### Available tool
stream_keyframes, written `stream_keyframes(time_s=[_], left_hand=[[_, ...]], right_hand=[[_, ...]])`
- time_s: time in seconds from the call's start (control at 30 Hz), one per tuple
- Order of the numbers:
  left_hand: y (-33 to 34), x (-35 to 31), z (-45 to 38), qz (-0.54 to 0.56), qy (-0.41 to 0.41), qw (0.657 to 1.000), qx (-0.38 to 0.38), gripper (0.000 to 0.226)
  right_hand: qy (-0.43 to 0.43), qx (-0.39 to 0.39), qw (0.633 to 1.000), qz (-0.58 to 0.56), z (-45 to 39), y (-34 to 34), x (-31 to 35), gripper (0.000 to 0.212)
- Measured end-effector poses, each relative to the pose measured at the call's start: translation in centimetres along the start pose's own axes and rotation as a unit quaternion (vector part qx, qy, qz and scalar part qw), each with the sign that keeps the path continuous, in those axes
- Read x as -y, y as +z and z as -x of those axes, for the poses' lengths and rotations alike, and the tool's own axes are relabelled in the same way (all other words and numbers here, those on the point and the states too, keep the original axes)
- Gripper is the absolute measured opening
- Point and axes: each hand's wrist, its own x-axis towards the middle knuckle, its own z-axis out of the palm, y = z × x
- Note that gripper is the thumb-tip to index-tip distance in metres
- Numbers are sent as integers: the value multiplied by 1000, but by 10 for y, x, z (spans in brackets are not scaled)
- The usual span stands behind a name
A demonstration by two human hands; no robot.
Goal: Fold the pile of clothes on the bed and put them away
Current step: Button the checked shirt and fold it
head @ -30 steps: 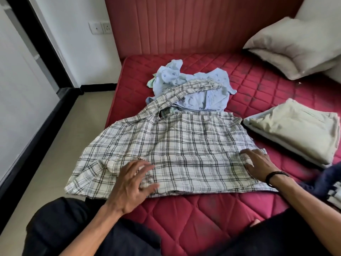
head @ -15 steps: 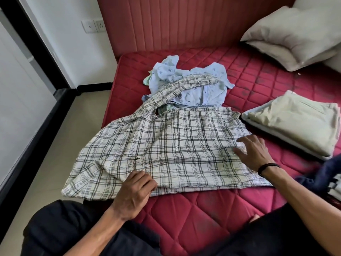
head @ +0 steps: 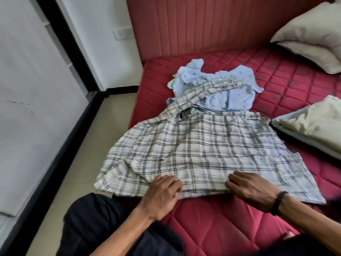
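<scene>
- A plaid shirt (head: 206, 154) lies spread flat on the red quilted bed (head: 230, 224), near its left side; its left part hangs past the mattress edge over the floor (head: 77, 163).
- Just beyond the shirt sits a crumpled pale blue garment (head: 221, 91); one plaid sleeve is thrown up across it, so the two overlap.
- To the right, just beside the shirt, lies a folded cream garment (head: 313, 124). A grey-white pillow (head: 311, 34) rests farther back against the padded red headboard (head: 212, 24).
- A wall socket plate (head: 123, 34) is fixed to the white wall left of the headboard; no writing is readable anywhere.
- The shirt's long axis runs left to right across the bed, the hem facing the person, the collar end away.
- The left hand (head: 162, 194) has its fingers curled onto the near hem and appears to pinch the cloth.
- The right hand (head: 252, 189), a dark band (head: 278, 203) on its wrist, presses the hem with bent fingers; a firm grip cannot be told.
</scene>
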Motion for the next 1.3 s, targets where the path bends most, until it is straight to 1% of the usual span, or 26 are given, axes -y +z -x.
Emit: stream_keyframes(time_s=[0.03, 0.1, 0.13, 0.17, 0.2, 0.23, 0.27, 0.33, 0.4, 0.47, 0.5, 0.53, 0.6, 0.67, 0.7, 0.77, 0.83, 0.9, 0.93, 1.0, 1.03, 1.1, 1.13, 1.2, 1.23, 1.3], left_hand=[[-3, 2, 1, 18, -14, 1000, 16, 13], [-8, 2, 0, 81, -36, 996, 31, 4], [-12, 2, -3, 119, -57, 991, 32, 12], [-12, 6, -4, 164, -89, 982, 25, 25], [-13, 13, -8, 200, -132, 971, 7, 34], [-12, 23, -9, 215, -177, 960, -18, 38], [-10, 37, -15, 207, -222, 952, -43, 36], [-9, 65, -27, 124, -305, 942, -70, 29], [-7, 98, -44, 64, -347, 930, -105, 33], [-10, 134, -59, 32, -360, 919, -158, 49], [-9, 153, -70, 30, -366, 914, -171, 56], [-5, 171, -85, 31, -372, 912, -172, 64], [-6, 202, -105, 33, -401, 905, -135, 74], [-11, 219, -125, 34, -413, 906, -89, 71], [-11, 226, -134, 47, -418, 904, -76, 68], [-17, 233, -150, 95, -419, 901, -67, 59], [-24, 239, -162, 138, -419, 895, -69, 41], [-29, 256, -165, 178, -434, 877, -100, 29], [-33, 268, -165, 207, -449, 859, -132, 27], [-43, 286, -166, 289, -476, 808, -193, 20], [-45, 289, -168, 324, -475, 794, -197, 16], [-50, 287, -169, 352, -466, 790, -188, 10], [-54, 283, -168, 358, -466, 789, -178, 12], [-52, 288, -164, 368, -459, 791, -166, 13], [-50, 293, -165, 376, -460, 787, -167, 12], [-53, 294, -169, 379, -465, 784, -161, 10]], right_hand=[[0, 5, 1000, -7, -3, 2, 3, 13], [35, 30, 998, -43, 1, 5, 7, 21], [69, 47, 993, -86, 6, 5, 7, 27], [107, 64, 983, -134, 9, 4, 7, 28], [139, 75, 971, -178, 10, 4, 6, 22], [164, 79, 959, -215, 11, 2, 4, 16], [196, 78, 947, -245, 11, 1, 0, 21], [270, 62, 918, -285, 4, -1, -10, 35], [339, 39, 900, -271, -4, 7, -36, 39], [388, 29, 888, -244, -20, 15, -68, 27], [407, 29, 885, -224, -29, 21, -86, 16], [425, 39, 883, -194, -34, 31, -109, 11], [457, 90, 872, -149, -52, 45, -158, 40], [486, 125, 857, -116, -73, 49, -205, 61], [494, 140, 852, -102, -83, 52, -226, 66], [513, 170, 838, -73, -91, 56, -252, 68], [524, 192, 829, -45, -91, 54, -263, 58], [525, 194, 828, -33, -89, 55, -273, 43], [525, 197, 828, -29, -88, 53, -275, 40], [534, 201, 821, -36, -84, 51, -282, 43], [543, 200, 814, -50, -80, 47, -284, 46], [545, 186, 814, -74, -78, 41, -286, 46], [538, 188, 818, -74, -80, 39, -286, 42], [516, 210, 829, -43, -86, 36, -282, 26], [515, 210, 831, -17, -88, 35, -281, 23], [538, 179, 823, 20, -90, 30, -282, 23]])
